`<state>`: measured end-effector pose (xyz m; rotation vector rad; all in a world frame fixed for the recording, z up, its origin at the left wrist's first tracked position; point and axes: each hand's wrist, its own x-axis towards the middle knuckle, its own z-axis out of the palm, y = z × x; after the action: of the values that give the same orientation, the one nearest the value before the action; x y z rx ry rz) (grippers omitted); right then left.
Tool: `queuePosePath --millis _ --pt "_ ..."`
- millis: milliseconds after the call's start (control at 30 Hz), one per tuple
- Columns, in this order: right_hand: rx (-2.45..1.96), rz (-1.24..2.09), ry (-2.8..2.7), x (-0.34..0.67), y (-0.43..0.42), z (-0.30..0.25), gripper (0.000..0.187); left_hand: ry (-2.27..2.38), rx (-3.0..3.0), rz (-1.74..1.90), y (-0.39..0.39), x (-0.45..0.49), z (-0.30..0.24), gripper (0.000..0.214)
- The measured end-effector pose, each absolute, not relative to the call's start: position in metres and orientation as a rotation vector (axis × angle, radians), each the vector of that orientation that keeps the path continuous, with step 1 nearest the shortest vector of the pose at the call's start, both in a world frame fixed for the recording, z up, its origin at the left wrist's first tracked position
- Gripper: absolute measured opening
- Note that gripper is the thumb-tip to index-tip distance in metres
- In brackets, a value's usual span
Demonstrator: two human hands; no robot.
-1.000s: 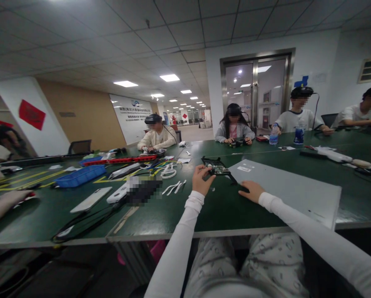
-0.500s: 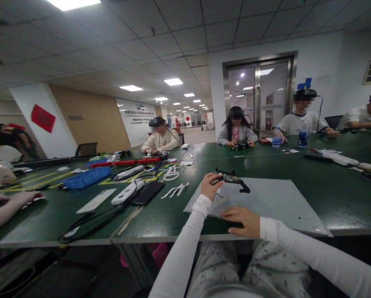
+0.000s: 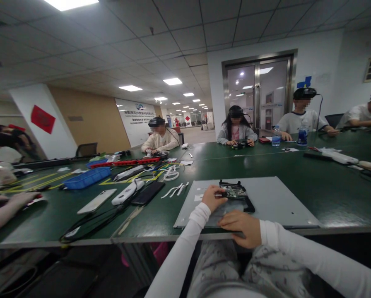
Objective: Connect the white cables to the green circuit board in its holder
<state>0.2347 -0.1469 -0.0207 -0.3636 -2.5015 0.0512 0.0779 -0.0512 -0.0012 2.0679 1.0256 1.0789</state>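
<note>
A flat grey panel [image 3: 272, 203] lies on the green table in front of me. On it rests a circuit board in a black frame [image 3: 237, 191], with green and silvery parts showing. My left hand [image 3: 214, 198] pinches the left edge of this circuit board between thumb and fingers. My right hand [image 3: 242, 227] lies at the panel's near edge, palm down, fingers stretched to the left and thumb apart. It holds nothing that I can see, and sits just below the circuit board.
Left of the panel lie white strips [image 3: 175, 190], a black phone [image 3: 148, 193], a white power bank [image 3: 128, 191], a white phone [image 3: 97, 201] and cables. Farther left is a blue tray [image 3: 86, 178]. Several people sit around the green table [image 3: 201, 163]; bottles [image 3: 302, 135] stand far right.
The circuit board has come down from a tilted, raised position to lie flatter on the panel. The panel has shifted left and straightened. My right hand has moved slightly down and left.
</note>
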Motion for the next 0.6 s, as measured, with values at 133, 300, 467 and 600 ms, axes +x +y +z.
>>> queuePosePath --millis 133,300,467,600 --pt "-0.456 -0.161 -2.524 0.231 -0.156 -0.021 0.044 1.311 2.410 0.823 -0.057 0.070 0.004 0.041" --pt "-0.614 -0.383 -2.446 0.230 -0.173 -0.006 0.050 1.537 2.548 0.464 -0.055 0.059 0.003 0.062" --pt "-0.905 -0.419 -2.292 0.248 -0.146 0.022 0.046 1.481 2.583 0.234 -0.050 0.036 0.000 0.083" --pt "-1.299 -0.297 -2.215 0.272 -0.088 0.014 0.044 1.536 2.544 0.146 -0.050 0.024 -0.001 0.085"
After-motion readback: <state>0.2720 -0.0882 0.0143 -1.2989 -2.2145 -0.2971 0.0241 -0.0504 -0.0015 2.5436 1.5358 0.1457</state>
